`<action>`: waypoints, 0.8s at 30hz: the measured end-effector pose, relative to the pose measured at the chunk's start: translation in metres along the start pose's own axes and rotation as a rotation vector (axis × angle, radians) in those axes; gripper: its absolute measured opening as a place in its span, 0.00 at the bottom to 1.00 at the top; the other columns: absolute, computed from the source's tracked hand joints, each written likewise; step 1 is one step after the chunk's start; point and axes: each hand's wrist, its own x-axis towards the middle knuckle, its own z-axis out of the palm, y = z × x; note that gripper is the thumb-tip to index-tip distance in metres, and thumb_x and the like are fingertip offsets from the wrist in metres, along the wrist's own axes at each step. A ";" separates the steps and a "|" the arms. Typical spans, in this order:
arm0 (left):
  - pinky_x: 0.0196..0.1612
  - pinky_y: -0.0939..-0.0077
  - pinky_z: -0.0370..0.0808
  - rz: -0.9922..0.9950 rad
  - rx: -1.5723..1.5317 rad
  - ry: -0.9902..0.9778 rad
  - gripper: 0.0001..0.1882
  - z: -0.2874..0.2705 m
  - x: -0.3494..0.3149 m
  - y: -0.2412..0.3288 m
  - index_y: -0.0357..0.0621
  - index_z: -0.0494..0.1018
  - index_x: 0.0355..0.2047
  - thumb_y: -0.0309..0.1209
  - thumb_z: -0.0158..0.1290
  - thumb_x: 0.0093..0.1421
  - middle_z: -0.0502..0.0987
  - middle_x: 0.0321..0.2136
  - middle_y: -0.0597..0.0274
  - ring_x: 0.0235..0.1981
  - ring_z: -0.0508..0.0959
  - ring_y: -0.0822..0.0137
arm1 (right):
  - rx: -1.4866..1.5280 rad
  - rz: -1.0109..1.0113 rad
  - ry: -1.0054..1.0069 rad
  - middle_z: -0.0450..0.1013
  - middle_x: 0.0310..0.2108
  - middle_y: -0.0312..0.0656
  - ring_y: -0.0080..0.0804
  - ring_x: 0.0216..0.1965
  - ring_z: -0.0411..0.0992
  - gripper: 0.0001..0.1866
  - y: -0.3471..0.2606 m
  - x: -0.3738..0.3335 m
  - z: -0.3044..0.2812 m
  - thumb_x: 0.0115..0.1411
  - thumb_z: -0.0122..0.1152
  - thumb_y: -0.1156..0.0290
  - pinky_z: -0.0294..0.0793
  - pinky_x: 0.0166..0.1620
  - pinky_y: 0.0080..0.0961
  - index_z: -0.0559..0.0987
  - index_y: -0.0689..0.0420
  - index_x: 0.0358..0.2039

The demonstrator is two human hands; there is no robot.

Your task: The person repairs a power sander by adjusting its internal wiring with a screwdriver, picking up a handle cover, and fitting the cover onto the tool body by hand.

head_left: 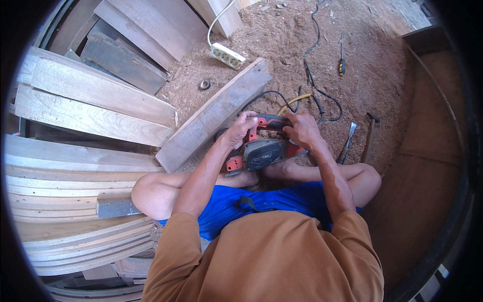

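Observation:
A red and black electric planer (265, 152) is held just in front of my crossed legs, its dark side cover facing me. My left hand (240, 130) grips its left end, with the fingers near the top of the red housing. At the right end of the black handle, my right hand (304, 130) is closed, its fingertips bent over the grip. A thick wooden beam (214, 116) lies slantwise on the ground just beyond and left of the planer. The planer's underside is hidden from view.
Stacked boards (90, 113) fill the left side. A white power strip (228, 56) and a tape roll (204, 84) lie beyond. A black cord (308, 70) crosses the sawdust. To the right are a screwdriver (342, 66), a chisel (347, 143), a hammer (371, 136) and a brown panel (427, 176).

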 end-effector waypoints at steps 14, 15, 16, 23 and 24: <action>0.57 0.65 0.75 -0.032 -0.117 -0.020 0.28 -0.002 0.004 0.006 0.44 0.64 0.65 0.51 0.46 0.76 0.74 0.56 0.59 0.54 0.74 0.69 | 0.039 -0.024 -0.064 0.83 0.40 0.52 0.55 0.46 0.80 0.17 0.012 0.012 0.008 0.57 0.70 0.64 0.76 0.51 0.50 0.84 0.55 0.46; 0.56 0.66 0.76 -0.033 -0.072 0.002 0.28 -0.003 0.006 0.006 0.44 0.65 0.64 0.52 0.46 0.76 0.76 0.55 0.59 0.53 0.74 0.69 | 0.046 -0.030 -0.031 0.82 0.41 0.52 0.55 0.47 0.79 0.17 0.013 0.011 0.011 0.57 0.70 0.64 0.76 0.51 0.50 0.84 0.55 0.46; 0.56 0.66 0.76 -0.035 -0.072 0.004 0.28 -0.003 0.009 0.005 0.44 0.65 0.64 0.52 0.46 0.76 0.76 0.55 0.59 0.53 0.74 0.69 | 0.053 -0.035 0.002 0.82 0.42 0.51 0.55 0.47 0.79 0.18 0.013 0.010 0.013 0.57 0.70 0.64 0.76 0.51 0.50 0.83 0.55 0.47; 0.41 0.71 0.77 -0.038 -0.099 0.035 0.31 0.002 0.017 0.008 0.48 0.75 0.56 0.61 0.43 0.73 0.80 0.46 0.64 0.42 0.76 0.72 | 0.097 -0.011 -0.020 0.82 0.41 0.52 0.56 0.48 0.78 0.19 0.015 0.011 0.007 0.57 0.71 0.62 0.76 0.52 0.49 0.82 0.56 0.47; 0.42 0.72 0.77 -0.022 -0.100 0.009 0.31 0.001 0.018 0.007 0.48 0.75 0.56 0.61 0.43 0.73 0.80 0.47 0.63 0.42 0.76 0.72 | 0.093 -0.010 -0.033 0.82 0.40 0.52 0.56 0.48 0.78 0.18 0.016 0.011 0.006 0.57 0.70 0.62 0.76 0.52 0.49 0.82 0.56 0.46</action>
